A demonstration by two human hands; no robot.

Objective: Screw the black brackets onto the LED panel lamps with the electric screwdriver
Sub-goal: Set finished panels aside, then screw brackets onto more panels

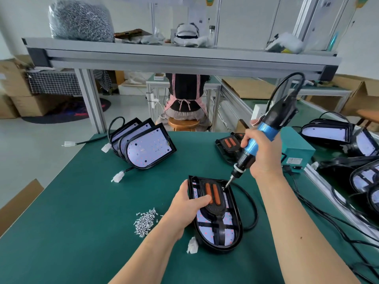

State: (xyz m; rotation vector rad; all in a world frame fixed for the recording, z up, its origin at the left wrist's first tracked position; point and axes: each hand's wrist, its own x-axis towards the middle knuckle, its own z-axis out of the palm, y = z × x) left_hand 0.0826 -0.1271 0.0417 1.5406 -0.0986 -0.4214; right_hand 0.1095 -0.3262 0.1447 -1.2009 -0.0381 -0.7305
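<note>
The LED panel lamp [221, 232] lies flat on the green desk [92, 201], near the front and a little right of centre, with its rounded end pointing toward the person. The black bracket [215, 210] sits on top of it, its two orange strips at the far end. The left hand [188, 203] holds the lamp from the left side: the thumb lies along the lamp's left rim, and the fingers [202, 199] curl across onto the bracket, one fingertip touching the nearer orange strip.

The right hand [264, 154] grips the electric screwdriver [266, 130] round its blue barrel, with the fingers wrapped closed about it. The tool is tilted — its top leans away to the far right, and its bit comes down on the bracket's far right corner, just beyond the left fingertips and apart from them.

A loose pile of screws [145, 221] lies on the desk left of the lamp, near the left wrist. A white connector [192, 245] rests against the lamp's near left edge, and a black cable [253, 206] loops round its right side.

Farther off, a stack of lamps [147, 148] leans at far left, another bracketed lamp [228, 146] lies behind the screwdriver, and a green box [297, 146] stands to the right. More lamps [328, 132] are heaped at the right edge — beyond the desk, a person [184, 93] sits on a stool.
</note>
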